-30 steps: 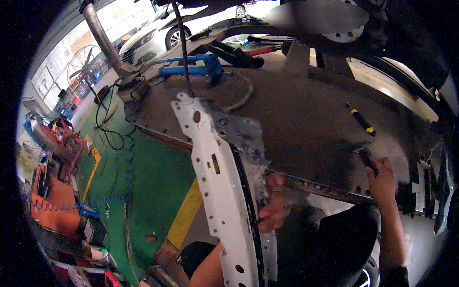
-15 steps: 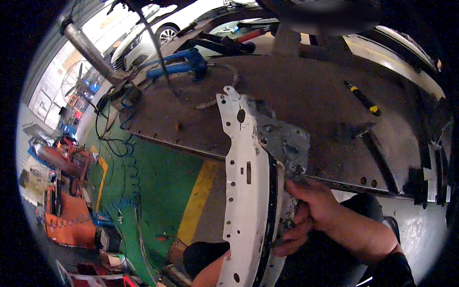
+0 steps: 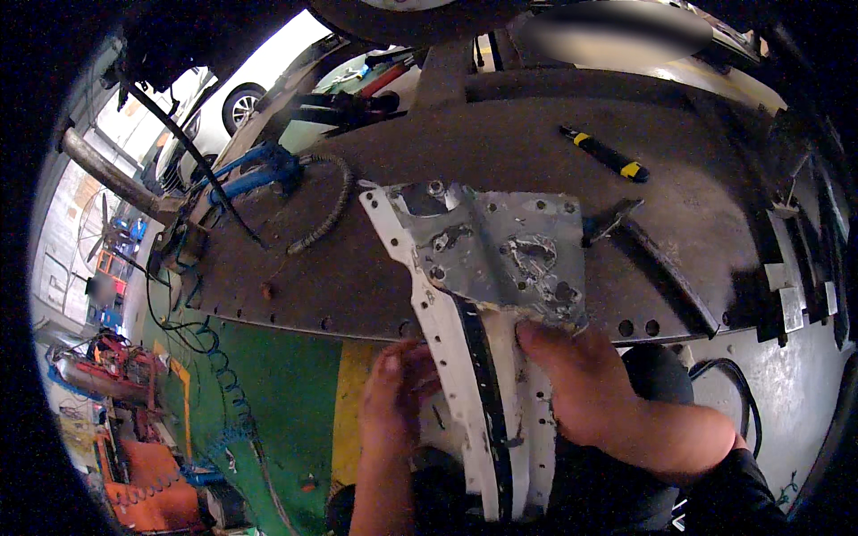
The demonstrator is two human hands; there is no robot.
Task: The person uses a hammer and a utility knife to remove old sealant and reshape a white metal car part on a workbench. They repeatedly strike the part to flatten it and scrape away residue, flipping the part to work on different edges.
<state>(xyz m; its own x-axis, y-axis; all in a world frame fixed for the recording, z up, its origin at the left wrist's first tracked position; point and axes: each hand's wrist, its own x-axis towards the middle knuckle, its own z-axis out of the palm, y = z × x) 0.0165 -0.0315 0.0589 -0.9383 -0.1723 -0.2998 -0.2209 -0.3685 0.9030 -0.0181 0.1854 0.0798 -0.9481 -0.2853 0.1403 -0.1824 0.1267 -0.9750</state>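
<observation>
Left hand (image 3: pixel 398 393): nearest the viewer, rising from the lower edge on a bare forearm; fingers curled against the left flank of the white panel, touching its edge. Whether they close fully around it cannot be told, as the fingertips are hidden behind the panel.

Right hand (image 3: pixel 581 389): comes in from the lower right on a dark sleeve; laid over the right side of the panel, thumb and fingers pressed on the metal just below the torn grey plate. The two hands are apart, one on each side of the panel.

White panel (image 3: pixel 465 375): a long, narrow sheet-metal body part with a row of holes and a dark strip running along its length; held between the hands, its lower end toward the person and its upper end lying over the edge of the workbench.

Grey plate (image 3: pixel 500 250): bare, battered metal section joined to the top of the white panel; pierced with holes, ragged along its lower right edge; resting on the bench surface.

Workbench (image 3: pixel 357 286): a broad, rusty brown steel table with holes along its near rim.

Screwdriver (image 3: pixel 603 152): black with yellow bands, lying on the bench well beyond the plate, to the right.

Blue clamp (image 3: pixel 250 174): at the far left of the bench, beside a coiled hose.

Floor (image 3: pixel 286 402): green with a yellow stripe, left of the hands, below the bench.

Car (image 3: pixel 223 107): white, beyond the bench at upper left.
</observation>
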